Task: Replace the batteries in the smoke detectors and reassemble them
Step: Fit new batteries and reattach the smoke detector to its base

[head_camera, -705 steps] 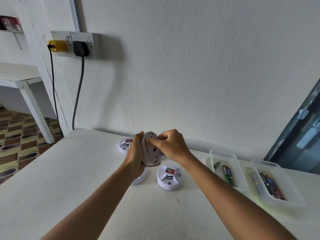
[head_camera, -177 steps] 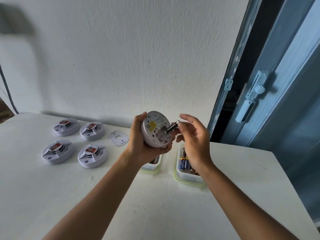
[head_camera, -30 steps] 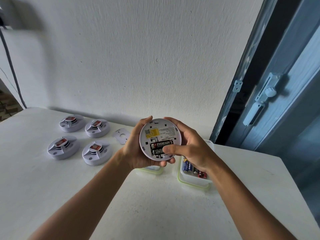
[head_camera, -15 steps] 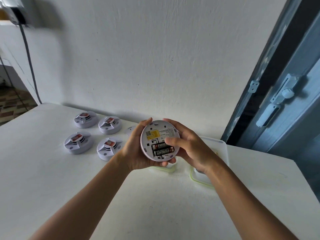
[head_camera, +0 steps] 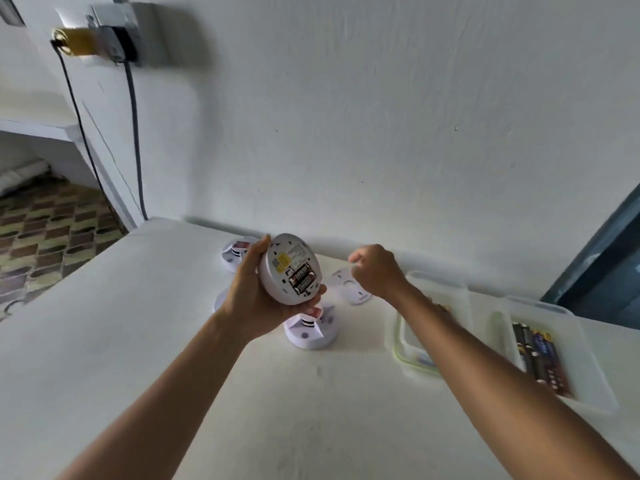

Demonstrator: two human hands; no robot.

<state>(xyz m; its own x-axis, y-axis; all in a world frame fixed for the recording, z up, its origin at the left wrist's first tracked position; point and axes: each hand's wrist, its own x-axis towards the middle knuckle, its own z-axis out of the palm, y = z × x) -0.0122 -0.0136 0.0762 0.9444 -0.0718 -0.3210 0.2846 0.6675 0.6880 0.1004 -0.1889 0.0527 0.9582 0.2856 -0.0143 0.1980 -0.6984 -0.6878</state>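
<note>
Above the table [head_camera: 138, 341], the left hand [head_camera: 256, 299] clamps the light, rigid smoke detector [head_camera: 291, 268] by its rim. Its battery cover [head_camera: 349, 285] looks thin and flat, best pinched at an edge; the right hand [head_camera: 375, 270], loosely curled and empty, hovers over it.

Two bare forearms come into the view from the bottom edge. No sleeve covers them. The left hand [head_camera: 258, 299] and the right hand [head_camera: 375, 271] carry no glove, and I see no ring, watch or bracelet on them.

Wall socket [head_camera: 114, 32]: high on the wall [head_camera: 381, 116], two cables hanging down.
Tiled floor [head_camera: 45, 233]: below the socket.
</note>
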